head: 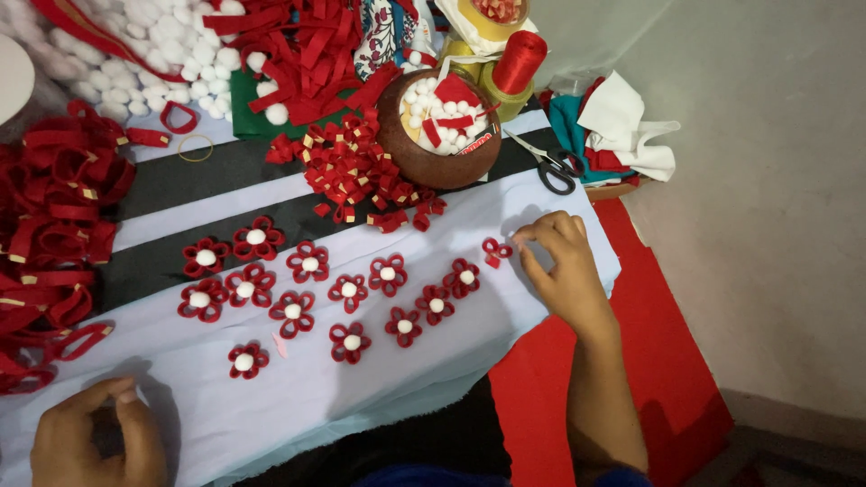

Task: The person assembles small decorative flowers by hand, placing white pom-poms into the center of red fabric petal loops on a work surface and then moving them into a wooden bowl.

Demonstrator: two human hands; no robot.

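My right hand rests on the pale cloth, its fingertips pinched together beside a small red ribbon flower that has no white centre. My left hand lies at the bottom left on the same cloth, fingers curled in, and nothing shows in it. Between the hands lie several finished red ribbon flowers with white pom-pom centres, laid out in loose rows. Whether the right fingers touch the small flower I cannot tell.
A brown round pot holding white pom-poms and red scraps stands behind the flowers, with red ribbon loops heaped beside it. Scissors, a red thread spool, white pom-poms and red ribbon coils surround the cloth.
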